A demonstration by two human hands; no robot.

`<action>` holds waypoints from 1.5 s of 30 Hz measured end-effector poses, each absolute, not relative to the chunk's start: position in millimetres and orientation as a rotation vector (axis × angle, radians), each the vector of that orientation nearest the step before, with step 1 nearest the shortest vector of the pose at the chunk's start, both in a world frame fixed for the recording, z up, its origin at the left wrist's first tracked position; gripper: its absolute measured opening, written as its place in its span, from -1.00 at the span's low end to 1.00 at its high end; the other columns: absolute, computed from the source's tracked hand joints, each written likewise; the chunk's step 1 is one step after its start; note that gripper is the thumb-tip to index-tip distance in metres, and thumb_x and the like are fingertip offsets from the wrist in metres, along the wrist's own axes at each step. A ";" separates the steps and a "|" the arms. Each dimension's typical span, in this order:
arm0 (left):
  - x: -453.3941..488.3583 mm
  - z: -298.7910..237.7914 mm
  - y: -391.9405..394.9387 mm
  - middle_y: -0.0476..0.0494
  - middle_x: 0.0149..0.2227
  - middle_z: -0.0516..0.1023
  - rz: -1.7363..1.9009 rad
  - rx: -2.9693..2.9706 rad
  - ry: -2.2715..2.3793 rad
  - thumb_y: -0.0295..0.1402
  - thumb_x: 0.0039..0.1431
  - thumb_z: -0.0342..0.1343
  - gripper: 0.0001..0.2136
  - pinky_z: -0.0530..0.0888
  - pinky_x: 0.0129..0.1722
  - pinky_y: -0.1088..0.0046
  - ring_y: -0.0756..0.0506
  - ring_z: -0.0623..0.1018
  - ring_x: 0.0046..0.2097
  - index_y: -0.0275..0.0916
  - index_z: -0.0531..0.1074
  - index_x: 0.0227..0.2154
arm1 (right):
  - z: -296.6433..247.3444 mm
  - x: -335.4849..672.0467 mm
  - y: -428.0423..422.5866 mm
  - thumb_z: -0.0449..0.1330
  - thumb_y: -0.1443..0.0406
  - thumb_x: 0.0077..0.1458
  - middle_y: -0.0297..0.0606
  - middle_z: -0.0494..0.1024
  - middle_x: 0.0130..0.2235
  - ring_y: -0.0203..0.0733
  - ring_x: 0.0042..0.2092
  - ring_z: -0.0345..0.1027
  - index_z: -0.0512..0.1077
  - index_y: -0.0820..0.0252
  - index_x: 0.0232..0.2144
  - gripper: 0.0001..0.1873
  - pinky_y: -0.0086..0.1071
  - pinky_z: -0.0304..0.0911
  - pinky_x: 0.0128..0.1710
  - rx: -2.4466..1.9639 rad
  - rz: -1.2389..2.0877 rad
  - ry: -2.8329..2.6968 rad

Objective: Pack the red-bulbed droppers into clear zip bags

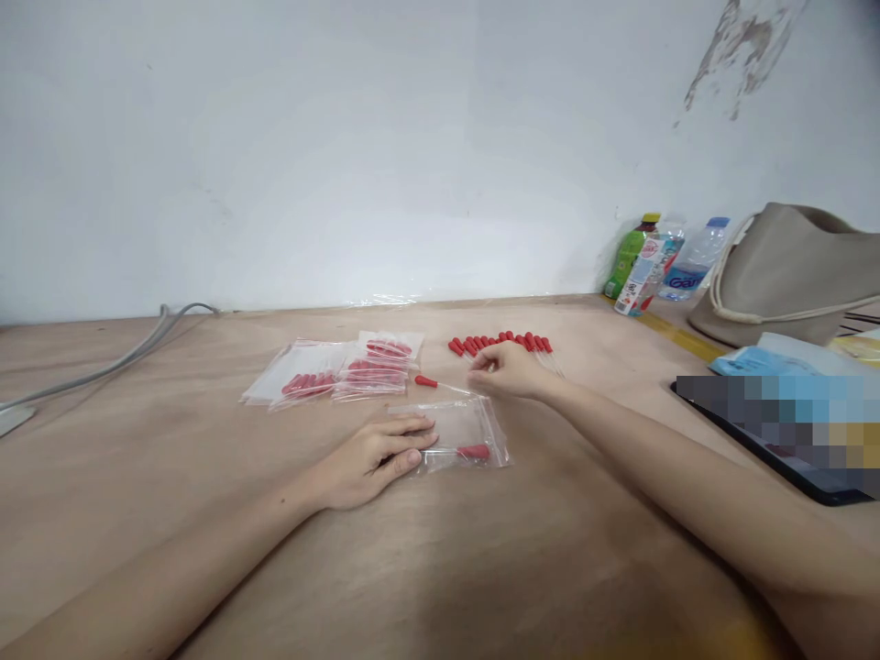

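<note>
My left hand [375,458] lies flat, fingers stretched out, over the left edge of a clear zip bag [454,420]. Inside that bag is a dropper with a red bulb [473,452], its thin clear tube pointing at my thumb. My right hand [507,368] hovers above and behind the bag with its fingers curled together; whatever they may hold is hidden. A single red-bulbed dropper [426,381] lies behind the bag, its tube reaching toward my right fingertips. Behind my right hand is a row of several more droppers [537,342], partly covered by it.
Filled zip bags [371,378] with red bulbs are stacked left of centre, overlapping other bags [295,371]. A grey cable [130,353] crosses the left side. At right stand bottles [629,261], a beige bag [776,275] and a dark-edged tablet [749,449]. A wall closes the back.
</note>
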State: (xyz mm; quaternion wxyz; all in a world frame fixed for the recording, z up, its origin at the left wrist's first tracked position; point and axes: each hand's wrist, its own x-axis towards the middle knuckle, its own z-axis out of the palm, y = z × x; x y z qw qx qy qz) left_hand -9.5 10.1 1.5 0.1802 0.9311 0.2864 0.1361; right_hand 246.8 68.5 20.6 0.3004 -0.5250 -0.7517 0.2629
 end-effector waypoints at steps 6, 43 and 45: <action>-10.7 -0.5 9.8 -0.12 0.17 0.19 0.407 2.636 0.772 -0.29 0.23 -0.06 -0.64 0.19 0.13 0.19 -0.15 0.22 0.17 -0.10 0.23 0.09 | 24.4 190.2 87.1 0.24 0.15 -0.15 -0.17 0.52 -0.40 -0.11 -0.31 0.38 0.43 0.22 -0.53 -0.77 -0.37 0.17 -0.38 -1.627 0.421 -2.324; -9.6 -2.3 8.5 -0.13 0.14 0.23 0.488 2.656 0.881 -0.23 0.20 -0.01 -0.54 0.21 0.12 0.17 -0.17 0.25 0.15 -0.12 0.11 0.15 | -14.1 268.9 6.4 0.27 0.30 -0.18 -0.37 0.40 -0.52 -0.40 -0.52 0.29 0.32 0.21 -0.47 -0.80 -0.45 0.28 -0.46 -1.189 1.500 -1.148; -9.8 -2.7 8.9 -0.12 0.14 0.24 0.484 2.657 0.880 -0.23 0.20 -0.02 -0.54 0.21 0.12 0.18 -0.16 0.25 0.15 -0.12 0.11 0.15 | -12.6 273.1 10.0 0.31 0.26 -0.24 -0.43 0.36 -0.60 -0.44 -0.58 0.19 0.41 0.24 -0.46 -0.77 -0.49 0.18 -0.56 -1.279 1.469 -1.386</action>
